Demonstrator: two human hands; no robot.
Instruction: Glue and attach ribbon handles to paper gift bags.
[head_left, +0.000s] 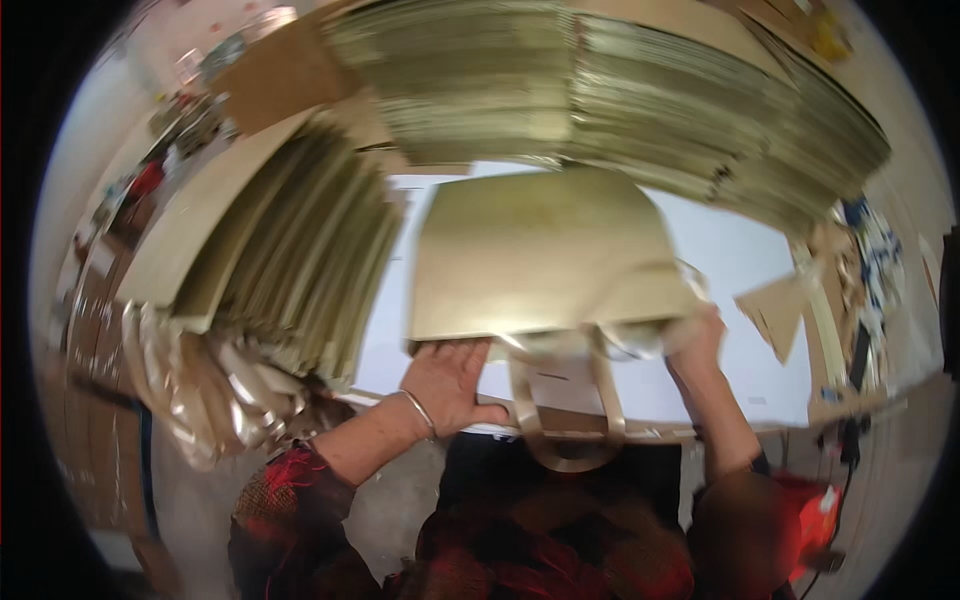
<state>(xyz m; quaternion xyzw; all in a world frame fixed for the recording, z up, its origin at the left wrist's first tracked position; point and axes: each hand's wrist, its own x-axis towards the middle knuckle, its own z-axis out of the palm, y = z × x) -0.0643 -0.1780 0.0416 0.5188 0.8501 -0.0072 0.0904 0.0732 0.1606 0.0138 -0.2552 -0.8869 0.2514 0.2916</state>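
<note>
A shiny gold flat bag lies in front of me, its handle edge towards my body. One ribbon handle loops down past the table's front edge. My left hand, with a bangle at the wrist, lies flat at the bag's near left edge. Its thumb is spread away, and the fingertips meet the bag's edge, partly hidden. At the near right corner, my right hand is blurred and grips the bag there. Another pale ribbon loop blurs beside that hand.
White sheeting covers the table. Leaning gold bags stand at the left, their ribbon handles hanging over the edge. Tall stacks of gold bags line the back. A torn cardboard piece lies at right.
</note>
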